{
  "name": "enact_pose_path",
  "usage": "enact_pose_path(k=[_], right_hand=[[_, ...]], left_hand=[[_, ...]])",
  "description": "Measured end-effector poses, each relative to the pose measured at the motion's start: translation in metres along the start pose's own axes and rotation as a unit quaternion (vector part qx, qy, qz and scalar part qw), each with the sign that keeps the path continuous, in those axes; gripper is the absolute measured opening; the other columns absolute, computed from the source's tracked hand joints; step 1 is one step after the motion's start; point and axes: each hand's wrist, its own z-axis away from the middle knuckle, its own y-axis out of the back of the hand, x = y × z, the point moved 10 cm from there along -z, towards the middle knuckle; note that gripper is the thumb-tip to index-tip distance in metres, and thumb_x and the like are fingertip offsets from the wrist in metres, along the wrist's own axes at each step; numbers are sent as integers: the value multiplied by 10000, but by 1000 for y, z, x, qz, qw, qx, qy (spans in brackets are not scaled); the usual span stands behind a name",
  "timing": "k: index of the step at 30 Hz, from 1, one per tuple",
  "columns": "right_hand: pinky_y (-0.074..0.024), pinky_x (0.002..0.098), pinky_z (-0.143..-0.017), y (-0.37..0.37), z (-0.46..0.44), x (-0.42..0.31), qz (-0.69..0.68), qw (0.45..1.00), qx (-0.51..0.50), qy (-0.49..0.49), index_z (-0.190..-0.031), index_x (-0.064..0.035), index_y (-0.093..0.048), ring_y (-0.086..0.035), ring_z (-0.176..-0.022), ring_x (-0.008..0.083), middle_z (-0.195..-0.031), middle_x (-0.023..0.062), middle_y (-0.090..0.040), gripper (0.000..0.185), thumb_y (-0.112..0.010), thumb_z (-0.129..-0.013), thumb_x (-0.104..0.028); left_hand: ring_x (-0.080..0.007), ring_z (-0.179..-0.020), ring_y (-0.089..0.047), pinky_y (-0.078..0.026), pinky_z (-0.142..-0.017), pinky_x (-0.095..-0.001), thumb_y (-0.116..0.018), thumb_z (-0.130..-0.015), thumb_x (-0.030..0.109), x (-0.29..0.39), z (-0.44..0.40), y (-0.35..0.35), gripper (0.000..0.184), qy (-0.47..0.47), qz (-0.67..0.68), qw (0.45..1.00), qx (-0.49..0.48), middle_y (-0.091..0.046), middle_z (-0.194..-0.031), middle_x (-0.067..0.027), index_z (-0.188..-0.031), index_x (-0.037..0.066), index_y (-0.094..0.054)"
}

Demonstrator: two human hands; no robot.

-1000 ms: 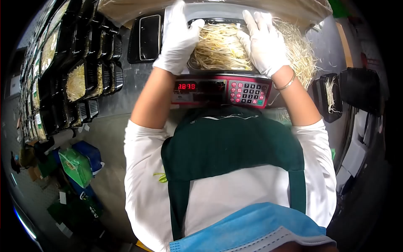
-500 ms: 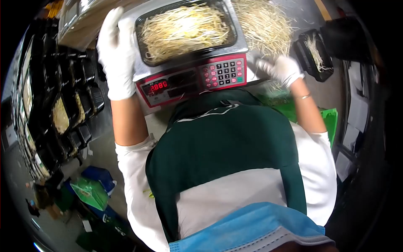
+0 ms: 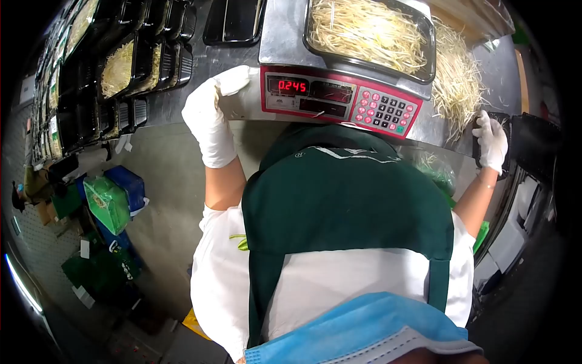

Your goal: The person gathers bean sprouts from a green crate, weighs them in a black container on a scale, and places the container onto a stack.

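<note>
a grey metal table point(image 3: 209, 76) runs across the work area above a concrete floor point(image 3: 160, 188). the white-gloved left hand point(image 3: 212, 115) is just beside the near left corner of a red-framed scale point(image 3: 339, 100), thumb side toward it; nothing shows in the hand, and i cannot tell whether its thumb and fingers meet or whether they touch the scale. the white-gloved right hand point(image 3: 490, 142) is over a small black tray point(image 3: 501, 117) at the right edge of the table, fingers bent and covering most of it, so i cannot tell whether they pinch anything.

between the hands, the scale carries a large black tray point(image 3: 431, 54), and a loose pile point(image 3: 451, 79) of sprouts is heaped on the table against its right side, filling the space toward the small black tray. beyond the scale's left side lies another black tray point(image 3: 233, 36). stacks of black trays point(image 3: 79, 115) crowd the far left, some with sprouts in them. a blue crate point(image 3: 133, 188) and a green bundle point(image 3: 109, 203) stand on the floor below.

the sprouts point(image 3: 364, 33) in the large black tray are pale, thin and tangled, cream to faintly yellow, spread broadly across it. the red display point(image 3: 292, 86) reads 0.245.
</note>
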Motion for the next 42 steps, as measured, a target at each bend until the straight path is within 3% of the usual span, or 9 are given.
enact_pose_path(k=[6,11,16,21,24,27,31,40,42], right_hand=[[-505,340,-623,-90,155,-154,88,858,-68,502,-919,-87,-673,-637,-675,237,-713,98,-648,257,-625,-845,-328],[-478,397,-539,-204,213,-194,181,728,-182,636,-1127,-81,-530,-602,-573,273,-588,95,-564,317,-557,-868,-263],[-496,397,-563,-157,178,-184,143,799,-161,561,-869,-139,-642,-624,-627,278,-665,99,-629,181,-529,-842,-278],[-431,214,-555,-42,58,-63,-97,990,-6,105,-1251,-84,-562,-485,-578,38,-672,-10,-568,398,-637,-881,-208],[-411,177,-578,-20,67,-72,-140,972,35,184,-1309,-26,-490,-443,-593,16,-702,-41,-512,479,-644,-878,-166],[-373,284,-994,-32,63,-59,-254,940,-19,229,-1300,45,-462,-487,-1175,165,-1343,133,-484,406,-544,-925,-89],[-410,263,-942,-63,52,-25,-417,894,-75,147,-1292,43,-468,-528,-1101,155,-1272,116,-544,372,-508,-943,-83],[-417,260,-929,-90,65,-53,-327,908,-137,222,-1327,38,-430,-539,-1058,145,-1292,105,-525,402,-492,-947,-78],[-438,241,-870,-92,80,-43,-279,933,-117,196,-1320,33,-443,-557,-990,127,-1258,92,-547,395,-494,-946,-83]], left_hand=[[-166,-705,-641,-458,-653,-226,-519,-888,172,-9,-13,-8,284,52,7,998,23,-686,-816,-173,-852,-80,-644],[-151,-696,-630,-471,-685,-267,-565,-870,152,9,-5,-81,254,-10,-40,986,-159,-695,-803,-133,-791,-65,-673],[-261,-735,-660,-514,-739,-356,-496,-910,202,9,15,-125,383,174,133,944,-248,-673,-798,-224,-731,-105,-639],[-182,-850,-637,-489,-726,-268,-534,-922,342,10,84,-253,419,397,256,802,-366,-668,-990,-134,-1046,-49,-620],[-164,-788,-637,-489,-709,-270,-587,-876,210,9,46,-250,308,329,333,853,-229,-670,-907,-125,-1004,-68,-627],[-146,-691,-631,-502,-665,-269,-624,-814,125,15,6,-147,212,224,228,933,-165,-663,-753,-66,-866,-79,-649],[-229,-605,-618,-551,-627,-339,-566,-830,110,58,-47,53,206,-12,293,940,172,-636,-840,-103,-980,-29,-593],[-176,-509,-586,-426,-443,-287,-609,-863,398,30,-131,186,419,72,88,969,221,-639,-669,-113,-968,-6,-577],[-145,-445,-498,-393,-455,-265,-508,-900,497,42,-100,171,546,23,41,970,237,-585,-532,-107,-656,20,-608]])
